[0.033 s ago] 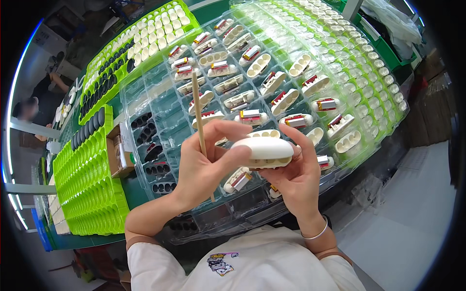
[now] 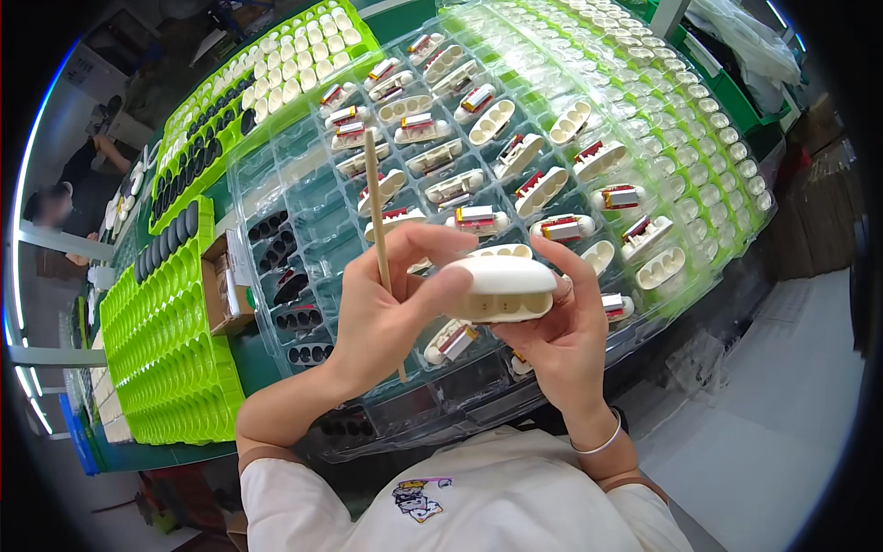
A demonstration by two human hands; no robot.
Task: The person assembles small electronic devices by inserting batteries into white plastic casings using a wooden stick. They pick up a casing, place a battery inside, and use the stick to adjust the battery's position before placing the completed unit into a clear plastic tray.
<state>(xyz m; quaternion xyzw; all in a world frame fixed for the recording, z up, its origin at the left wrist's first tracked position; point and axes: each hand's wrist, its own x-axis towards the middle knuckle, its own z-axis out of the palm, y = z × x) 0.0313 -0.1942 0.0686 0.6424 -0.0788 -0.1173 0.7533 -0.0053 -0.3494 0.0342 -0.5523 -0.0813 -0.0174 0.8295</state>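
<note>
Head view: the left hand (image 2: 391,313), also holding a wooden stick (image 2: 373,193), and right hand (image 2: 568,345) are gripping an open white case (image 2: 509,305) above the clear tray (image 2: 315,198); gentle, even pressure is probably sparing the lid (image 2: 510,274).

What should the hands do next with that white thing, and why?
Perhaps ease the white cover gently down: the left hand holds near its left end, the right hand near its right, and cream hollows show beneath its edge.
</note>
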